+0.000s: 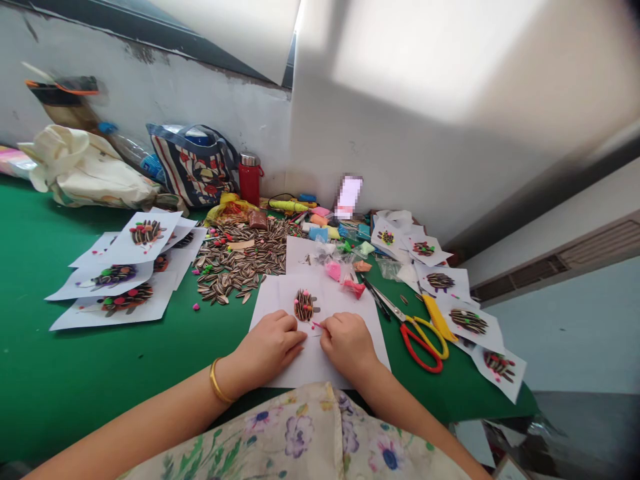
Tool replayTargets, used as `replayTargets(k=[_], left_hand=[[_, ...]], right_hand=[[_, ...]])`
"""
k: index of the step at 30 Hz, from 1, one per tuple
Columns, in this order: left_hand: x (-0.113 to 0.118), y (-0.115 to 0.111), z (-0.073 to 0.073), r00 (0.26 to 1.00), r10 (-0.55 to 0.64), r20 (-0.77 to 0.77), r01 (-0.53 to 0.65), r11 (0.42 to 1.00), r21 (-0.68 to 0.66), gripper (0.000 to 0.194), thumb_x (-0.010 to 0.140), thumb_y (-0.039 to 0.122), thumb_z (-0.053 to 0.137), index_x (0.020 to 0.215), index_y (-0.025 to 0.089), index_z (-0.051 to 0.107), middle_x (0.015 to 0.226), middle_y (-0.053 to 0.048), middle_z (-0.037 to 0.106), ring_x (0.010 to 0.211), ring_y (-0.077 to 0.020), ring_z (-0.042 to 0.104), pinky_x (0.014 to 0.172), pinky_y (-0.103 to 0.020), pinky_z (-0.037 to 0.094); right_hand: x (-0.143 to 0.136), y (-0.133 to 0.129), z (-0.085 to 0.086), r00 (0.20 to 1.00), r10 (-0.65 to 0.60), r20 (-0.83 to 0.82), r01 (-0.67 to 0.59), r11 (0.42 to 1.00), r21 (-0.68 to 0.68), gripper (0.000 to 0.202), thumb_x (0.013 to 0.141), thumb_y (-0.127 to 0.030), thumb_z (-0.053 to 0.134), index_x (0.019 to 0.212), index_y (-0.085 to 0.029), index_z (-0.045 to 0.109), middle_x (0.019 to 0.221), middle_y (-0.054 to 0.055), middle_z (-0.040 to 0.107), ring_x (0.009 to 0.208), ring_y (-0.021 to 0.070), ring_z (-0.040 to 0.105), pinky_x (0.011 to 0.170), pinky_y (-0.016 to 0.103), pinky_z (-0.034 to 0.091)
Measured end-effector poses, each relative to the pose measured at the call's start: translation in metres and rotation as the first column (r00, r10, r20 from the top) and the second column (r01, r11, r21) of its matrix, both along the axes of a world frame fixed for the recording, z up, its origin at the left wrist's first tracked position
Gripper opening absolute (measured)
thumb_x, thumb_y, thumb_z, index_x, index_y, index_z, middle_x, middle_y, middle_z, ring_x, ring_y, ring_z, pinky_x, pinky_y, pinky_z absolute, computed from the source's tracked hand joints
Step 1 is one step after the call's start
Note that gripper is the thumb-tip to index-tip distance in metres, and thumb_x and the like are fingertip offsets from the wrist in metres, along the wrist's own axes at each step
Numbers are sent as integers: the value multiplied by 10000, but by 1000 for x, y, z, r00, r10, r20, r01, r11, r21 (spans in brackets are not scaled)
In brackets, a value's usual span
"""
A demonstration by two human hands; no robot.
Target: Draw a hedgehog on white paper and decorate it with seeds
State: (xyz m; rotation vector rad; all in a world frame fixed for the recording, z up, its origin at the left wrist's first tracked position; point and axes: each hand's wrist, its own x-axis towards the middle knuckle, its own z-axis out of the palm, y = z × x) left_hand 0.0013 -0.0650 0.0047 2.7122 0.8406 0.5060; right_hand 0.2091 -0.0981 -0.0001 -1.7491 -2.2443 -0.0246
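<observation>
A white sheet (280, 297) lies in front of me with a small figure (303, 305) of striped seeds and coloured dots on it. My left hand (270, 343) rests on the sheet's left part, fingers together and curled, just below the figure; nothing shows in it. On the right, my right hand (347, 341) is closed in a pinch on a thin pink piece (319, 325), its tip beside small pink dots at the figure's lower right. Beyond the sheet are a pink clay lump (333, 270) and a red clay lump (353, 288).
Striped seeds (243, 263) are heaped behind my left hand. Scissors (417, 333) and a yellow tool (439, 319) lie right of the sheet. Decorated papers (113, 293) sit at the left, others (475, 327) at the right. A red bottle (249, 179) and phone (349, 197) stand behind.
</observation>
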Motion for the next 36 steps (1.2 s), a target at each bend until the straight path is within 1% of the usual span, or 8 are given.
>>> replayTargets(k=[3,8,15,21,36], left_hand=[[0,0,0,1000,2,4,-2,1000,-2,160,923,248,544,969,218,694,858,-55,594,861,-208,518,785,-358,443],[0,0,-2,1000,2,31,-3,1000,11,158,918,243,548,965,222,697,841,-53,587,851,-205,520,778,-356,442],[0,0,-1,1000,5,-8,-5,1000,1,165,925,261,541,971,221,693,857,-56,590,860,-209,516,785,-359,443],[0,0,0,1000,3,27,-3,1000,-2,169,922,240,537,957,218,701,845,-56,591,845,-202,521,779,-355,448],[0,0,0,1000,7,-30,-8,1000,-18,168,930,258,536,982,220,691,872,-55,594,866,-212,511,795,-360,439]], right_hand=[[2,0,0,1000,-19,-13,19,1000,-11,112,794,-132,595,772,-201,680,764,32,681,773,198,593,719,325,324],[3,0,0,1000,1,-29,-1,1000,-15,119,791,-124,592,779,-202,680,763,32,679,758,189,586,717,322,326],[5,0,-2,1000,6,-30,-6,1000,-13,115,789,-126,596,789,-205,680,760,24,668,768,189,582,725,324,327],[6,0,-4,1000,12,-16,-12,1000,-5,115,804,-134,584,790,-204,675,763,31,667,766,189,579,722,321,322],[5,-3,2,999,39,0,-39,999,-23,105,801,-136,587,751,-195,658,739,32,658,744,182,564,713,313,320]])
